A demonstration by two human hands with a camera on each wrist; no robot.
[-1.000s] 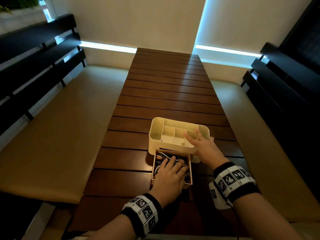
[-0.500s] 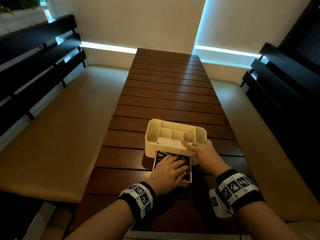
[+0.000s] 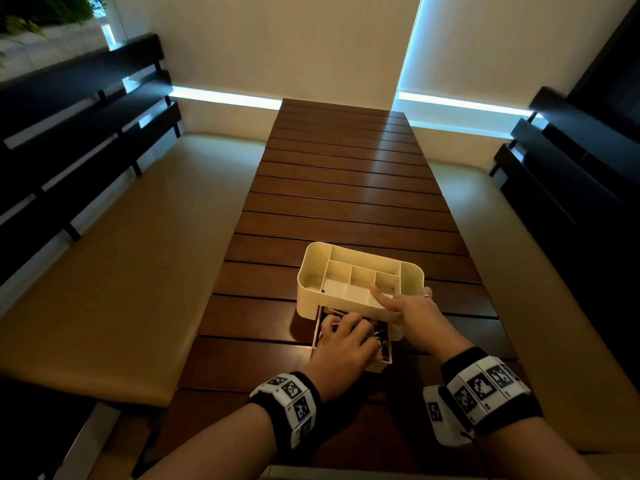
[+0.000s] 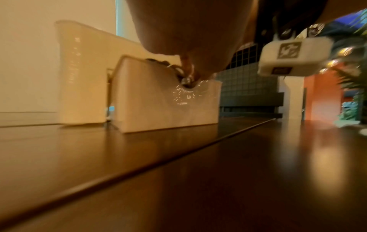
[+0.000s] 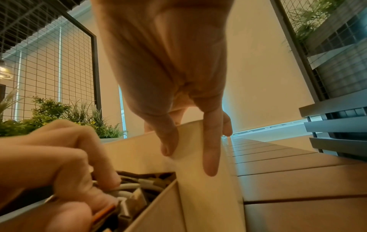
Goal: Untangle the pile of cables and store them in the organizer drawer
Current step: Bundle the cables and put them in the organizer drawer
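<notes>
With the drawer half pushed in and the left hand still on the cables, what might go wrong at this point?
1. The left hand lies on the cables inside the part-open drawer; pushing it shut now could pinch the fingers against the organizer.
2. The cables sit near the drawer's rim, so a loop may catch and jam it.
3. The right hand only braces the organizer's corner; it might slide on the table.

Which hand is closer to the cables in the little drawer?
Left. The left hand presses down on the cables inside the drawer; the right hand rests on the organizer above it.
</notes>
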